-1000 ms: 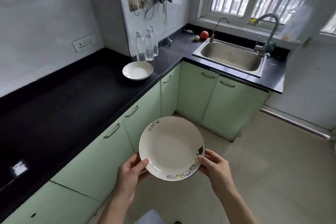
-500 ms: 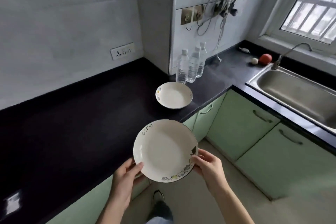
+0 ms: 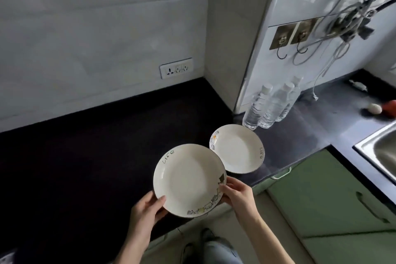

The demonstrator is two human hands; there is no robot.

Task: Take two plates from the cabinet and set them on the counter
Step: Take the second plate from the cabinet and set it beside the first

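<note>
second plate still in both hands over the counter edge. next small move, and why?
Probably lower it onto the bare black counter just left of the first plate. The held plate is gripped at its near rim by the left hand and right hand, and its far edge looks to overlap the first plate's rim, so set it slightly left to avoid stacking.

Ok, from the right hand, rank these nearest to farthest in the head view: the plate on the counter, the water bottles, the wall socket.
From the right hand:
1. Plate on the counter, just beyond it.
2. Water bottles, behind that plate by the wall.
3. Wall socket, far back left.
</note>
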